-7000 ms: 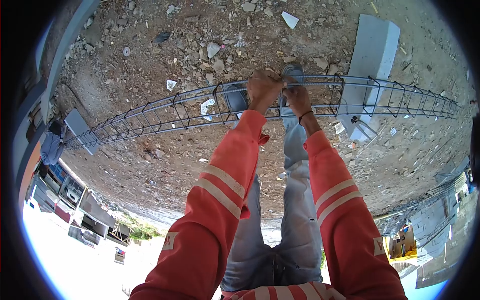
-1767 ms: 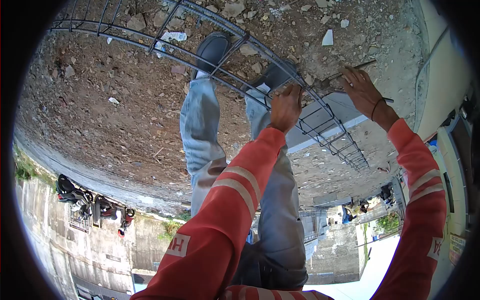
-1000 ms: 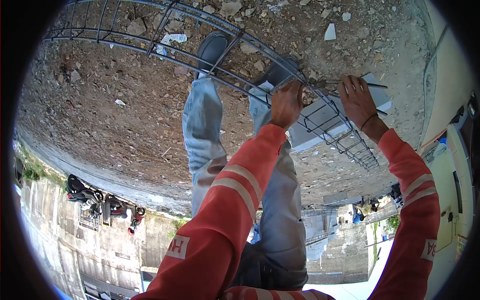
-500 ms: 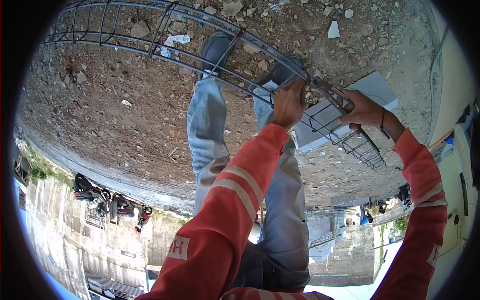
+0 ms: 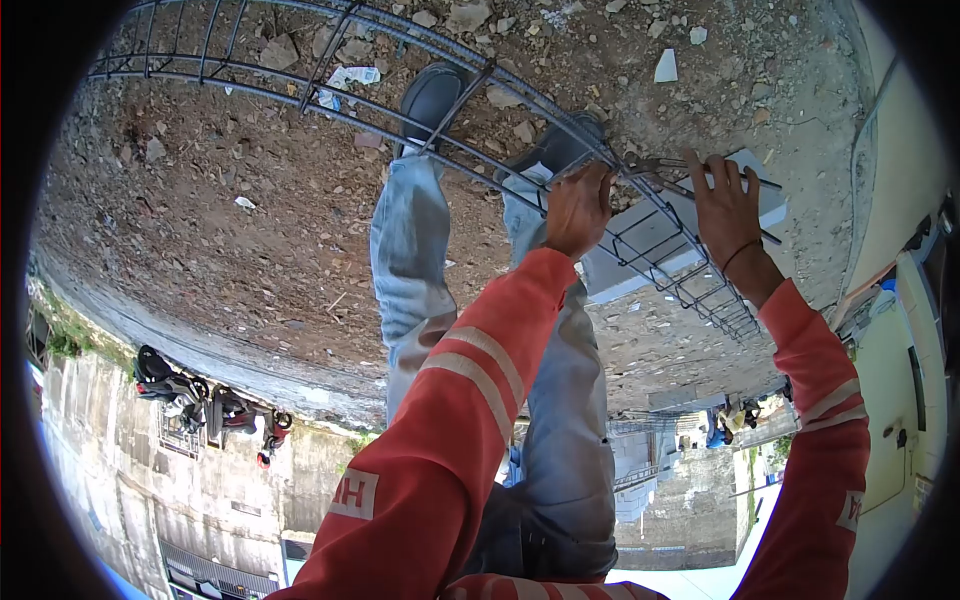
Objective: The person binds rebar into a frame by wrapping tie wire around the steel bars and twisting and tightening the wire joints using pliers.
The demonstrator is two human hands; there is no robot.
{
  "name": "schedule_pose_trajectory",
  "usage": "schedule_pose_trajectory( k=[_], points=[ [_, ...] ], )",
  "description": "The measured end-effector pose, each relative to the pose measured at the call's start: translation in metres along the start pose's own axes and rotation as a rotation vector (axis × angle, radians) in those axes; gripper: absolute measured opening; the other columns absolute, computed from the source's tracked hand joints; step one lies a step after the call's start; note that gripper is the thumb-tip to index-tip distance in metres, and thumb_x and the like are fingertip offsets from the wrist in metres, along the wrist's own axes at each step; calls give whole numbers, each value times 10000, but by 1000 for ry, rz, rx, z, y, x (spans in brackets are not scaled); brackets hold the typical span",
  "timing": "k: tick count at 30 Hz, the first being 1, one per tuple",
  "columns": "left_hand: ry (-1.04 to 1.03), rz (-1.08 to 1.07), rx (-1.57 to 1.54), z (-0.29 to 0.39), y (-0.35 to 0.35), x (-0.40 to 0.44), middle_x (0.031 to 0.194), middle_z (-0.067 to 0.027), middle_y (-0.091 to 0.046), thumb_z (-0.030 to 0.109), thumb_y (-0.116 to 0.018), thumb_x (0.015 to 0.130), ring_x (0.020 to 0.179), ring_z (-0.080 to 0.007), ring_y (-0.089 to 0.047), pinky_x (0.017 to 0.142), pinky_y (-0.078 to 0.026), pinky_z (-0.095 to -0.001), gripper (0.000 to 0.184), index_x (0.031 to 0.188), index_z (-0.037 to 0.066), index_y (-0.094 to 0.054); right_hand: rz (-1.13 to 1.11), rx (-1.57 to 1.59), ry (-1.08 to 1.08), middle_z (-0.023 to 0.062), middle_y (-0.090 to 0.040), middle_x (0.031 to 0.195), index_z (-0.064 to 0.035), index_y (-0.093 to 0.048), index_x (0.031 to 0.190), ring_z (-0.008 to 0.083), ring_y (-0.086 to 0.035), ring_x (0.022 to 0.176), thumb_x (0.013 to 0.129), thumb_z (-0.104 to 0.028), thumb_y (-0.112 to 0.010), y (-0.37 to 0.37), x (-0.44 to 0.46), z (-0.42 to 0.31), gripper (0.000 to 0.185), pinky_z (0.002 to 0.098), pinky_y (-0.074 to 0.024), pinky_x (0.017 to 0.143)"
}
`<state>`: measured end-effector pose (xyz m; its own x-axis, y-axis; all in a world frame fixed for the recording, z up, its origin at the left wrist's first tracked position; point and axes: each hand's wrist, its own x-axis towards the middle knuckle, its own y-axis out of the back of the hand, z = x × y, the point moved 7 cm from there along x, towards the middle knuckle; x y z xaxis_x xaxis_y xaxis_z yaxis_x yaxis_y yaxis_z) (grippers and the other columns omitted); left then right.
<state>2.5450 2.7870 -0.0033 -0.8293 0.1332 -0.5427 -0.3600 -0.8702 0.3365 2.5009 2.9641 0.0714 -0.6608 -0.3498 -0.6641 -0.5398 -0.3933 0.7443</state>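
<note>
Dark steel forms the long rebar cage [image 5: 484,74], which runs from the far left, across both shoes, to the right side, narrowing with distance. Square stirrups cross ribbed lengthwise bars; these overlap, so their number cannot be confirmed.

The left hand [image 5: 576,210] is closed on the cage's bars at the middle of the scene, knuckles up, fingertips hidden. Whether it also pinches a wire cannot be told. The right hand [image 5: 725,210] is open, fingers spread and extended over the two slim handles of one pair of dark metal pincers [image 5: 658,166]. Firm contact cannot be verified. The pincers' head sits just beside the cage, right of the left hand. Hands stand apart, cage bars and pincers between them.

Beneath the cage on the right lies one flat, smooth grey board [image 5: 628,225]. The brown earth ground [image 5: 250,270] is rough, littered with broken stones. Other items: two dark, rounded shoes [image 5: 433,100]; two faded blue denim trouser legs [image 5: 410,255]; two red fabric sleeves [image 5: 455,400], each with two pale bands; one white, angular fragment [image 5: 666,66], right of the shoes.
</note>
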Motion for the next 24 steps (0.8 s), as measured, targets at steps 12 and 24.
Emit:
schedule_pose_trajectory(
  k=[12, 24],
  points=[
    [-63, 30, -74, 8, 6, -1, 817, -193, -656, 111, -564, 930, 723, -417, -623, 616, -477, -495, 95, 930, 33, -620, -394, 400, 229, 144, -625, 709, 40, -573, 1084, 277, -645, 600, 795, -39, -617, 13, 17, 16, 303, 418, -560, 556],
    [-49, 73, -54, 1, 2, 2, 801, -198, -652, 114, -577, 918, 728, -410, -626, 620, -476, -504, 89, 921, 37, -622, 11, 158, 241, 127, -592, 972, -28, -511, 1095, 280, -606, 856, 753, 21, -608, 13, -1, 26, 359, 391, -464, 761]
  ],
)
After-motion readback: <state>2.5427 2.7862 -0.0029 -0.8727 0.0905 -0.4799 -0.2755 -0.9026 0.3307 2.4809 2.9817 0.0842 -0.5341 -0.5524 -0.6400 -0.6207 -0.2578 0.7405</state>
